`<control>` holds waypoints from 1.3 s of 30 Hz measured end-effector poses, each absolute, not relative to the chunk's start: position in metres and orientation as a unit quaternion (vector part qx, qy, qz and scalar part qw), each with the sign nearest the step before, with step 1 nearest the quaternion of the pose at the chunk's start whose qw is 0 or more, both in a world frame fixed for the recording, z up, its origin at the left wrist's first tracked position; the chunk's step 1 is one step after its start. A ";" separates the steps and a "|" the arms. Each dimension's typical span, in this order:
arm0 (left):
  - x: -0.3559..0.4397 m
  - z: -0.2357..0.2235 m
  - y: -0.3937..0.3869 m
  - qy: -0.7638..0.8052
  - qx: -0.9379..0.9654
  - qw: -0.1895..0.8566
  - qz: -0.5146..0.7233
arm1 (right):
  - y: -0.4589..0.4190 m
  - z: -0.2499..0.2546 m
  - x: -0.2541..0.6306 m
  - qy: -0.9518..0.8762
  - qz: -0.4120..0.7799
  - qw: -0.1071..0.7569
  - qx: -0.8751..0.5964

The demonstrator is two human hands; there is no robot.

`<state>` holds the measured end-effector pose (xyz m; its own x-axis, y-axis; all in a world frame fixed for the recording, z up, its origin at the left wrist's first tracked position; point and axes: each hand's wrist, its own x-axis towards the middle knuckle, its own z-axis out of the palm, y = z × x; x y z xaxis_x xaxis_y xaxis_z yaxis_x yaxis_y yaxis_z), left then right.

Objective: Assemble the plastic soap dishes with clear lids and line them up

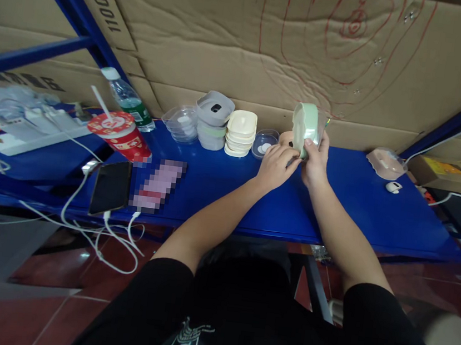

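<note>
A pale green plastic container [311, 123] with a clear part at its right side is held up on edge above the blue tabletop. My right hand [316, 159] grips it from the right, thumb on the near side and fingers behind. At its lower left edge, my left hand [276, 166] has its fingers curled against the rim; the exact contact is partly hidden. Behind my left hand are a clear container [265, 143] and a partly covered pinkish piece [286, 138]. To the left stand stacked cream lids [241, 133], stacked grey lids [213, 120] and nested clear containers [182, 124].
On the left are a red cup with a straw [120, 134], a water bottle [130, 101], a dark phone [111, 187] and a pixelated pink item [159, 186], with white cables. A pinkish container [386, 162] and a small white case [393, 187] sit at right. Cardboard [213, 36] walls the back.
</note>
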<state>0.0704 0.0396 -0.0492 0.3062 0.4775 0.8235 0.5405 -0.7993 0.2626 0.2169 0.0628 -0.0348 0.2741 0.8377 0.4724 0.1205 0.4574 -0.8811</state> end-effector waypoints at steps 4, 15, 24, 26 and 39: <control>0.064 -0.046 0.045 -0.322 -0.801 0.051 -0.503 | 0.060 -0.038 0.208 -0.575 0.257 0.624 -0.463; 0.032 -0.033 0.076 -0.341 -0.641 0.067 -0.684 | 0.062 -0.019 0.200 -0.595 0.260 0.480 -0.589; 0.037 -0.041 0.074 -0.393 -0.707 0.070 -0.584 | 0.069 -0.005 0.220 -0.640 0.148 0.439 -0.613; 0.040 -0.039 0.068 -0.397 -0.744 0.068 -0.534 | 0.063 -0.004 0.224 -0.630 0.129 0.483 -0.595; 0.051 -0.040 0.055 -0.370 -0.814 0.035 -0.447 | 0.047 -0.005 0.217 -0.647 0.247 0.541 -0.478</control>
